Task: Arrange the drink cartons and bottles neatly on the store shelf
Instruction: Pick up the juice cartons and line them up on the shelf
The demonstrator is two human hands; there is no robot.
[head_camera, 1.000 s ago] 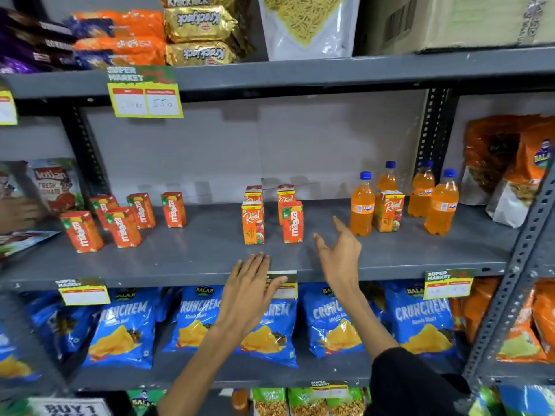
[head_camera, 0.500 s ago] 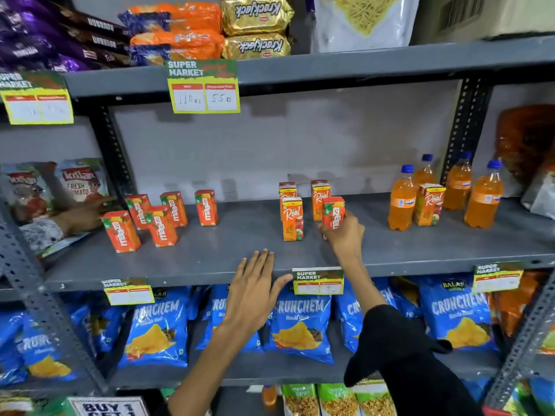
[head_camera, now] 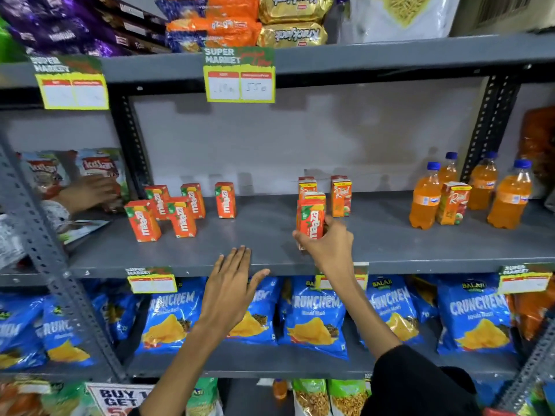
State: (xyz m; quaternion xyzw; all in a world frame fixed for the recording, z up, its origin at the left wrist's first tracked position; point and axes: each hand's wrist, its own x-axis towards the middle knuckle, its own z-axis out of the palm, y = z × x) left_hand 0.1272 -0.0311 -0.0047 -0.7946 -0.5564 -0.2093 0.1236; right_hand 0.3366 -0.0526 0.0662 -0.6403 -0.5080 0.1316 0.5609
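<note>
My right hand (head_camera: pixel 329 246) grips an orange Maaza carton (head_camera: pixel 310 216) and holds it just above the grey middle shelf (head_camera: pixel 270 235), tilted a little. Behind it stand two Real juice cartons (head_camera: pixel 341 195). My left hand (head_camera: pixel 232 288) hovers open at the shelf's front edge, fingers spread, holding nothing. Several Maaza cartons (head_camera: pixel 180 216) stand scattered on the shelf's left part. On the right, several orange drink bottles with blue caps (head_camera: pixel 425 199) surround another Real carton (head_camera: pixel 452 202).
Another person's hand (head_camera: pixel 87 193) reaches onto packets in the bay to the left. Blue Crunchem snack bags (head_camera: pixel 315 313) fill the shelf below. Biscuit packs (head_camera: pixel 291 34) sit on the shelf above. Perforated steel uprights (head_camera: pixel 45 232) frame the bay; price tags (head_camera: pixel 239 75) hang from the shelf edges.
My right hand reached in, closed on the front Maaza carton and lifted it toward the shelf's front. My left hand stayed open at the edge. The view shifted left.
</note>
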